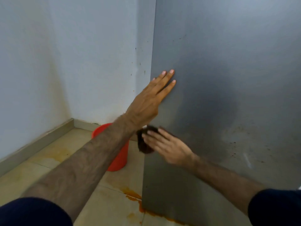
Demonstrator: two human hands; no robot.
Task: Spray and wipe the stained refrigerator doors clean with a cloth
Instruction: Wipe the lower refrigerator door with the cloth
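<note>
Your left hand lies flat against the grey refrigerator panel, fingers straight and close together, palm pressed near the panel's left vertical edge. Your right hand sits lower on the same panel, just below and to the right of the left wrist, and presses a dark brown cloth against the metal; the fingers lie spread over the cloth rather than curled round it, though motion blur softens the outline. The two hands are apart — left above, right below — with the left forearm crossing in front of the cloth's upper edge.

Surface notes: small dark specks dot the panel to the right of your right hand, and a darker smudged patch shows near the middle of the panel. A few specks also mark the pale wall beside the panel's edge.

Floor: a red bucket stands on the tiled floor near the corner, partly hidden behind your left forearm. Orange-brown stains run along the tile at the foot of the panel — heaviest at the lower left corner.
</note>
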